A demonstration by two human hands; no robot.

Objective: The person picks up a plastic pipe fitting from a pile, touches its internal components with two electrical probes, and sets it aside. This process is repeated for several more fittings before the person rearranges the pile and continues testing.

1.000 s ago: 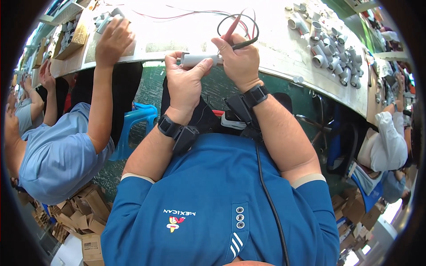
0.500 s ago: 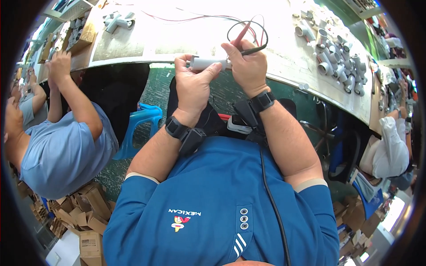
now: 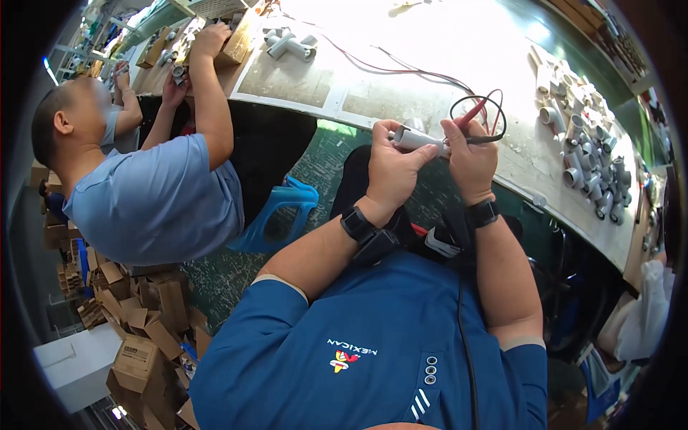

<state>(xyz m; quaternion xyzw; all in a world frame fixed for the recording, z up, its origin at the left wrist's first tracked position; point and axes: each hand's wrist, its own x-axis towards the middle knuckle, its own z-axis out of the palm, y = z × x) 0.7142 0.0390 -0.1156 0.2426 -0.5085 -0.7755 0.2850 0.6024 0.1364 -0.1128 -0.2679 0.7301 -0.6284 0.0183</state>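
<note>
- Head view: the left hand wraps its fingers around a white tube, held just above the bench edge, in front of the chest.
- The right hand pinches a red probe in its fingers, tip near the tube's right end (contact hidden).
- Red and black wires trail over the bench.
- White fittings lie well to the right.
- A co-worker sits at left, hands at a box.
</note>
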